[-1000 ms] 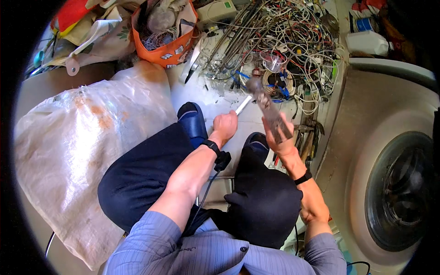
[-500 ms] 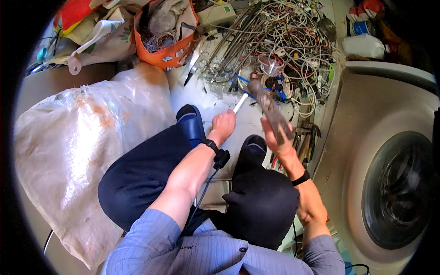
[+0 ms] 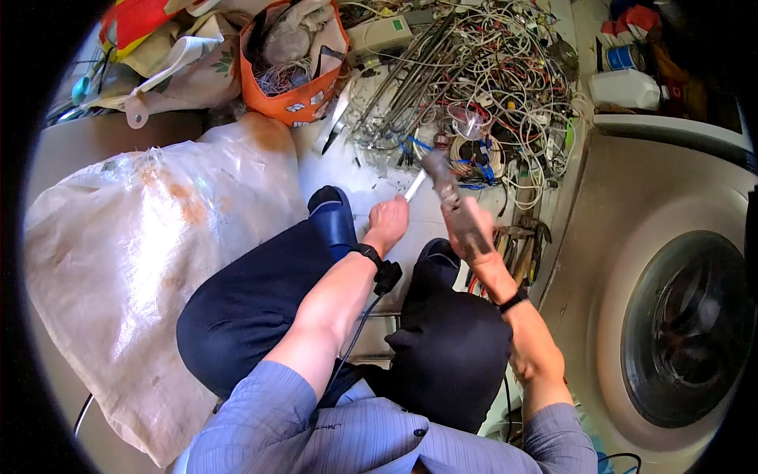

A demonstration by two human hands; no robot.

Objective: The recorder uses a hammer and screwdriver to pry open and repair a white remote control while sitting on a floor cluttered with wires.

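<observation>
Left hand clenched on white rod; right hand grasping grey tool. Tool head blurred, kind unclear; rod end hidden behind it.

Dull grey metal on the tool; woven plastic, stained and slightly glossy, on the white sack at left; smooth glossy plastic round the washing machine at right.

left hand gripping a white rod, right hand holding a grey tool, tangled wires beyond
</observation>
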